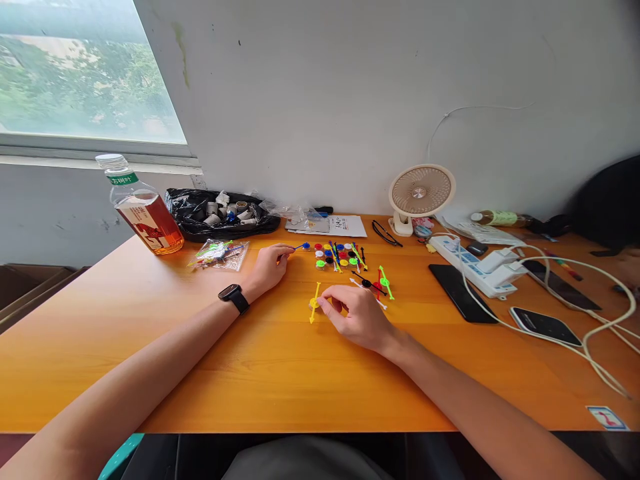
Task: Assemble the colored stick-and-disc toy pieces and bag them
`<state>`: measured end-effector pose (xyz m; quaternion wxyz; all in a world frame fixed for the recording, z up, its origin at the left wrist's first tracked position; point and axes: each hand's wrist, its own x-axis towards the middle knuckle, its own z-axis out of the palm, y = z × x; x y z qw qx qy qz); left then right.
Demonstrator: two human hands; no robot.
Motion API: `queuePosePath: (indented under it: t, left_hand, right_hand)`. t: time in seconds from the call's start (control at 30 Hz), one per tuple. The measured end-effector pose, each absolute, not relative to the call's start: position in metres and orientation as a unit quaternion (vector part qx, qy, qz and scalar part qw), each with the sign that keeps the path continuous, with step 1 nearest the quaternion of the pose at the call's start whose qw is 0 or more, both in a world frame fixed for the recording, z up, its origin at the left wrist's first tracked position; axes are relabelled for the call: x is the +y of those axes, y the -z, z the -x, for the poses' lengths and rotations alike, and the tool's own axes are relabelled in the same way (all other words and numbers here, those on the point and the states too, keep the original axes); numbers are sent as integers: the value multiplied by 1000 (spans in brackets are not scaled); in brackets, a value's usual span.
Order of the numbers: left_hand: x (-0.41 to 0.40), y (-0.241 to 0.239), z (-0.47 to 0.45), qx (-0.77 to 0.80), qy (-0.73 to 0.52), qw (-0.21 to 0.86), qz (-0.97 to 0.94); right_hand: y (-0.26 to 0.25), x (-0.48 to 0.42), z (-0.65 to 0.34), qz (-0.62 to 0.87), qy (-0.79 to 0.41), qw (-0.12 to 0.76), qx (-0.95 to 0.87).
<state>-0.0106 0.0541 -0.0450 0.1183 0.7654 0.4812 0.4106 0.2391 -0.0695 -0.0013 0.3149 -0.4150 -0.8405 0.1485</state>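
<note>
My left hand [270, 265], with a black watch on its wrist, rests on the orange table [150, 347] and pinches a thin stick with a blue disc [303, 247] at its tip. My right hand [356, 313] lies curled on the table, its fingertips on a yellow stick with a yellow disc [315, 303]. Just beyond both hands lies a pile of small coloured discs and sticks [340, 257]. A green stick [385, 282] and a black one [367, 283] lie right of the pile.
A bottle of amber drink [143, 210] stands at the far left, beside a black bag of small parts [220, 213] and a clear packet [220, 254]. A desk fan [420, 195], glasses, a power strip [475, 263], phones [460, 292] and white cables fill the right side.
</note>
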Motion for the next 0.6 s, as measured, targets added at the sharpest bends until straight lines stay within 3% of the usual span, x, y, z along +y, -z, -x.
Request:
queuePosePath:
  t: [0.4,0.6]
  left_hand:
    - [45,38,12,500,-382,79,-773]
    - [37,34,12,493,-374,60,-784]
  right_hand:
    - [0,-69,-241,389,-133,327,-851]
    - [-4,-68,-241,301,-118,266,-908]
